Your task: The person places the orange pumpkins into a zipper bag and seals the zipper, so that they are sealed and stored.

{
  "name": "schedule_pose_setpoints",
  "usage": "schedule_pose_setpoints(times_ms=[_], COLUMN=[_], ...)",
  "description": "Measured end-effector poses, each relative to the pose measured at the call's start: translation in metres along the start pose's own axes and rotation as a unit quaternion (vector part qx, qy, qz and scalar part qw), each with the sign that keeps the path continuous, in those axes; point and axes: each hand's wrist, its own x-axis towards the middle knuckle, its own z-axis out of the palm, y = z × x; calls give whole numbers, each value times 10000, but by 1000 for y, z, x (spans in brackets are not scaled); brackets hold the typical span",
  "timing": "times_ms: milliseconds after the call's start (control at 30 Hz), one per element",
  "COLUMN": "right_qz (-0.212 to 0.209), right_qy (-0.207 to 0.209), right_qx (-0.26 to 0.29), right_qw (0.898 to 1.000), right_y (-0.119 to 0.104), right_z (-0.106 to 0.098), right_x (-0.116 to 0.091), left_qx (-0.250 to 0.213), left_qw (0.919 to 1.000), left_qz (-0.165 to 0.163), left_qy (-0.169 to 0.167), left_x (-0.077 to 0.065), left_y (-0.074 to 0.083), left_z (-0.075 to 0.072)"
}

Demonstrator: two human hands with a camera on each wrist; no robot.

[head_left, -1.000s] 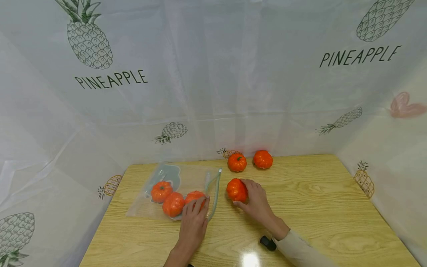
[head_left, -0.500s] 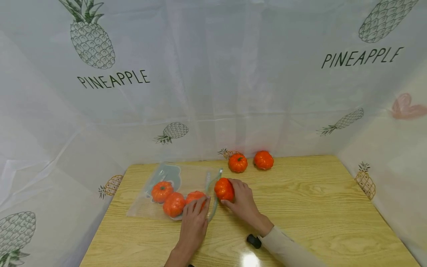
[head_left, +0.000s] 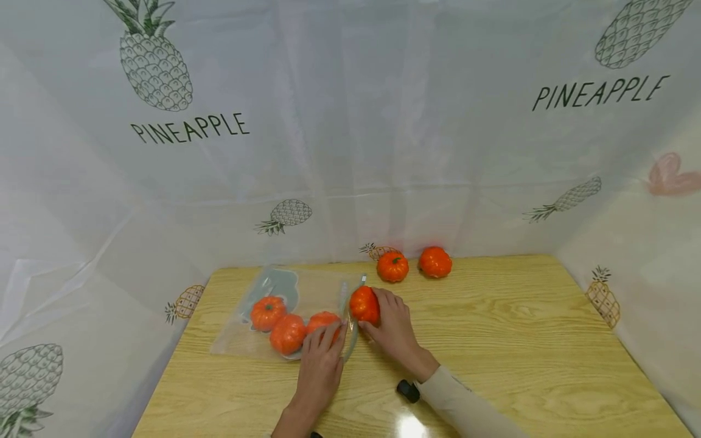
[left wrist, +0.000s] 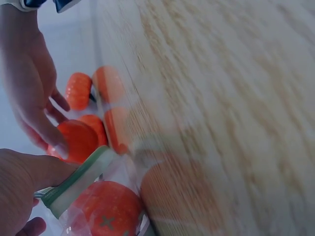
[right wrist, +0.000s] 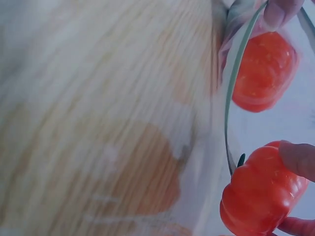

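Note:
My right hand (head_left: 395,322) grips a small orange-red pumpkin (head_left: 364,305) at the mouth of a clear zip bag (head_left: 314,283). Thumb and fingers lie on opposite sides of the pumpkin (right wrist: 261,191), and its short green stem points to the bag in the right wrist view. My left hand (head_left: 320,371) pinches the bag's green-edged rim (left wrist: 81,172), which stands raised from the table in the left wrist view. Inside the bag lie a pumpkin (head_left: 268,313) at the far left, another (head_left: 287,334) in the middle and a third (head_left: 323,320) partly hidden by my left fingers.
Two more pumpkins stand at the back of the wooden table (head_left: 504,328), one with its stem up (head_left: 392,267) and one on its side (head_left: 435,263). A white pineapple-print curtain (head_left: 372,121) surrounds the table's back and sides.
My right hand has moved left with the pumpkin, from the table beside the bag to the bag's mouth. The left hand has stayed at the bag's rim.

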Motion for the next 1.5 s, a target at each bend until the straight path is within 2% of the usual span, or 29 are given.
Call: schedule_pose_setpoints(times_ms=[267, 467, 767, 1033, 1233, 1500], right_qz=[-122, -72, -214, -39, 49, 204], right_qy=[-170, -103, -143, -17, -161, -230], right_qx=[19, -12, 21, -71, -326, 117], right_qw=[9998, 9999, 9997, 10000, 9993, 9995], right_y=[-6, -8, -15, -16, -14, -13], right_z=[2, 7, 13, 20, 27, 27], right_x=[-1, -1, -2, 0, -2, -1], left_qx=[1, -25, -40, 55, 144, 117], left_qw=[9999, 10000, 10000, 9999, 9998, 9998], left_qz=[-84, -60, -16, 121, 150, 121], left_qy=[-113, -51, -80, 43, -20, -81], left_x=[2, 2, 1, 0, -1, -3], left_y=[0, 0, 1, 1, 0, 0], left_z=[-1, -1, -3, -2, -2, -3])
